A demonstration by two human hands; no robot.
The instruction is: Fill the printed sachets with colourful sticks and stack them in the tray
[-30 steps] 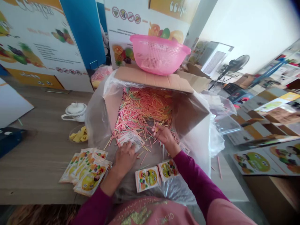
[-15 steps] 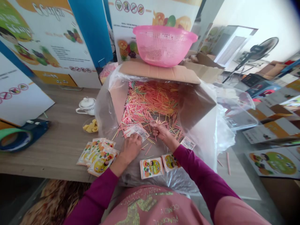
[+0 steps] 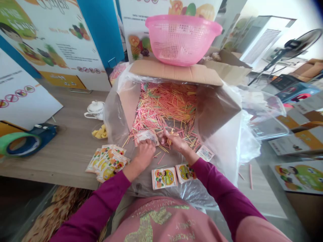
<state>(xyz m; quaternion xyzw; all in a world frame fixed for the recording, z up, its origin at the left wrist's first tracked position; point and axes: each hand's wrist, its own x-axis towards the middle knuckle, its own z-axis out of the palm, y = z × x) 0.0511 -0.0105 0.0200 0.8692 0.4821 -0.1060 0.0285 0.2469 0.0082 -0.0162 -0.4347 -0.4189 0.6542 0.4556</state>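
Note:
A deep layer of thin pink, orange and green sticks (image 3: 164, 107) fills a cardboard box (image 3: 176, 74) lined with clear plastic. My left hand (image 3: 144, 155) grips a small printed paper packet (image 3: 146, 136) at the near edge of the sticks. My right hand (image 3: 175, 142) pinches a few sticks right next to that packet. Close to my hands lie loose printed packets (image 3: 164, 178) on the plastic, and another packet (image 3: 205, 153) sits beyond my right wrist. A stack of packets (image 3: 108, 163) lies left of my left forearm.
A pink plastic basket (image 3: 183, 40) rests on the box flap. On the wooden table (image 3: 68, 161) stand a white lidded pot (image 3: 96, 110), a bowl of yellow food (image 3: 99, 132) and a tape dispenser (image 3: 25, 144). Printed posters surround the table; a fan stands back right.
My view has shifted, so the scene sits higher and further right. My hands have come closer together, and the packet in my left hand has moved up toward the sticks.

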